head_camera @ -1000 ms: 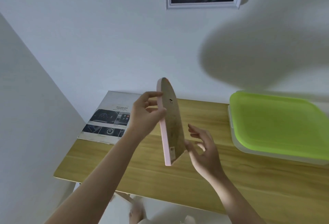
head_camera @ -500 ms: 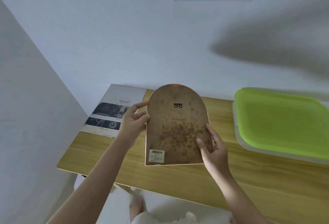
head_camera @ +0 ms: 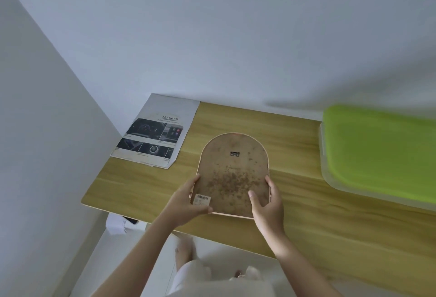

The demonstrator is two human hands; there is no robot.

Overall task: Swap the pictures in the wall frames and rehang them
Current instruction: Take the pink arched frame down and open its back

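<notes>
A: Hands?

B: Both on the frame. Left hand (head_camera: 186, 201) grips the lower-left corner of the arched brown fibreboard-backed picture frame (head_camera: 232, 174), thumb lying over the back by the white barcode sticker (head_camera: 202, 199), fingers curled round the edge. Right hand (head_camera: 266, 202) grips the lower-right edge, thumb on the back, fingers wrapped behind.

A: Arm pose?

B: Both forearms reach up from the bottom of the view and converge on the frame. Left comes in at a steeper diagonal; right wrist is fairly straight.

A: Frame orientation?

B: Back side toward the camera, arch end away from the person, flat end toward them. Small metal hanger (head_camera: 234, 154) sits near the arch. Dark speckling across the middle of the back. The frame is over the light wooden table (head_camera: 306, 214); can't tell whether it's lying on it or held just above.

A: Around the frame?

B: Left of it, a printed white leaflet with car interior photos (head_camera: 157, 133) lies flat at the table's far-left corner, apart from the frame. Right of it, a lime-green lidded plastic container (head_camera: 379, 152), well apart. White wall (head_camera: 212, 37) beyond the arch end.
</notes>
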